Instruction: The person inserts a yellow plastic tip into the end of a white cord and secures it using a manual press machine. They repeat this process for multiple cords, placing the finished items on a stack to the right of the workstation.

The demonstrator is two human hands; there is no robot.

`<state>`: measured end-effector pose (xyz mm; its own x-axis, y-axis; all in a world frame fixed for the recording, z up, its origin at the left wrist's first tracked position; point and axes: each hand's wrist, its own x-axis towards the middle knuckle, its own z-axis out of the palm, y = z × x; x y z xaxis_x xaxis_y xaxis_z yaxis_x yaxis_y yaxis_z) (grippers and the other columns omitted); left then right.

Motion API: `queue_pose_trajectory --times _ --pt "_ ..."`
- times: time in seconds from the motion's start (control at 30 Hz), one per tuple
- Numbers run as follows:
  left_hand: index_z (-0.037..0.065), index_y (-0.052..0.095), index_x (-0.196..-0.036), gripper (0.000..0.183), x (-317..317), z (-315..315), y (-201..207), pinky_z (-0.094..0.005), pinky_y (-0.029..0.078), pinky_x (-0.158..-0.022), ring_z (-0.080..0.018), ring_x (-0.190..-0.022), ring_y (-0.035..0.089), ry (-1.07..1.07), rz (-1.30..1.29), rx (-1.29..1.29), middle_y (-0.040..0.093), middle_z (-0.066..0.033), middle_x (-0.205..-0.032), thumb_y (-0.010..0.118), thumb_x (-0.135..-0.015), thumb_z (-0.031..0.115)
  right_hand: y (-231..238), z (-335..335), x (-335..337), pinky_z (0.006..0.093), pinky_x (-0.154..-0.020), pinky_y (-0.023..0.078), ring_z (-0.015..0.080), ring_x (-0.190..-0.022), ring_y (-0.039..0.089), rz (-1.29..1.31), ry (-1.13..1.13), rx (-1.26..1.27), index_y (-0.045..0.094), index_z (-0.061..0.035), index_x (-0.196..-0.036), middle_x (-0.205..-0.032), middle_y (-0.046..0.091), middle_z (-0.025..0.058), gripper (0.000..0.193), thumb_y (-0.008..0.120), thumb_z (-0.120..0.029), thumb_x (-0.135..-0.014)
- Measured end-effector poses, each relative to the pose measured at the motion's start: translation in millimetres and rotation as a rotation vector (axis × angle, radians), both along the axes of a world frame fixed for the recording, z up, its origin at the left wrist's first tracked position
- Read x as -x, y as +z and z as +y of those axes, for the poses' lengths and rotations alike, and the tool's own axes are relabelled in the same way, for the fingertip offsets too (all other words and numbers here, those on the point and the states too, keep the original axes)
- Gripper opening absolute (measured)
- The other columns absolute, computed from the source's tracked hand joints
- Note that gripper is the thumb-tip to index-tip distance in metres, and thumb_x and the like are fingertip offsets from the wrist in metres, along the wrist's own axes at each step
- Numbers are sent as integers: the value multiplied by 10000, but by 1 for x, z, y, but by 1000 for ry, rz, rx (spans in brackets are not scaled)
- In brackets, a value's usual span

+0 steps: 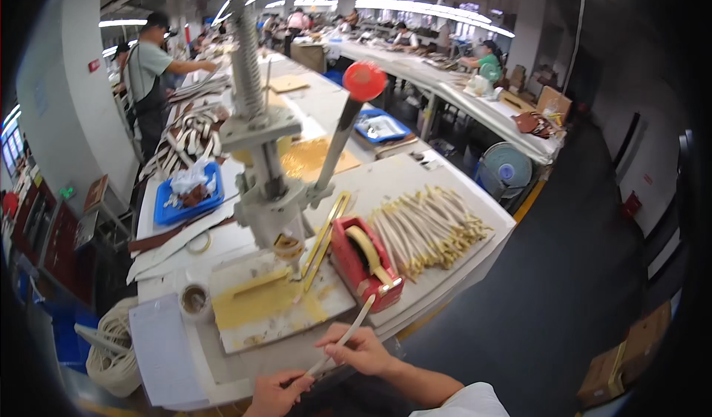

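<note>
Both hands work at the near edge of the bench (445, 194): the right hand (360, 350) is pinched closed around the middle of a thin pale strip (343, 338), and the left hand (273, 396), lower and nearer the body, grips the strip's bottom end. That strip runs on a slant, its long axis rising from lower left to upper right, with the free tip pointing up toward a red tape dispenser (365, 260) and ending just beside its base. Left of the dispenser lies a yellow-stained board (267, 304) under a hand press (268, 187), whose lever leans right and carries a red ball knob (364, 80). A small round cup (195, 299) sits beside the board's left corner. Behind the dispenser a heap of similar pale strips (429, 228) is spread across the bench, lying roughly parallel. A blue tray (188, 193) of scraps rests farther back on the left. Other people stand at long benches well beyond.
</note>
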<state>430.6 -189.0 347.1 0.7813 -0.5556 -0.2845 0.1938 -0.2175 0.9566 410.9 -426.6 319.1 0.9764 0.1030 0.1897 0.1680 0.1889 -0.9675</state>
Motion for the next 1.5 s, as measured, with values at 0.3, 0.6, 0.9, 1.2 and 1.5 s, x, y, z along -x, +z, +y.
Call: queue_pose_trajectory --times 0.3,0.6,0.9,1.2,1.5 --pt "3 684 -1256 292 -13 33 -1 -224 511 -595 -72 -686 605 105 25 37 644 -56 -921 652 -1010 156 3 -6 -34 314 -716 590 164 -792 661 122 -180 -264 634 52 -1283 -954 669 87 324 666 -58 -980" --pt "-12 721 -1016 140 -30 21 1 -253 549 -613 -97 -718 632 308 -867 -76 660 -42 -893 765 -885 14 5 -10 -63 289 -729 603 152 -793 685 116 -309 -252 578 60 -1333 -1006 686 98 357 624 -36 -992" --pt "-5 703 -1179 309 -30 38 -30 -245 569 -743 -79 -799 655 -417 246 215 711 -39 -951 594 -1052 255 23 -20 -58 273 -604 579 193 -781 719 14 -206 -372 576 58 -1316 -932 741 158 435 687 30 -896" --pt "10 769 -940 151 -7 51 36 -292 551 -602 -258 -669 695 98 -984 -153 719 -110 -773 803 -831 109 67 1 -20 313 -475 544 216 -626 632 -521 1 -290 624 -24 -1063 -940 629 182 232 756 -156 -926" --pt "-6 753 -982 132 1 44 46 -265 517 -577 -127 -646 663 205 -922 19 719 -68 -779 743 -923 112 67 -6 -40 316 -612 554 176 -734 657 -262 -96 -590 652 1 -1142 -929 674 138 254 745 -70 -917"
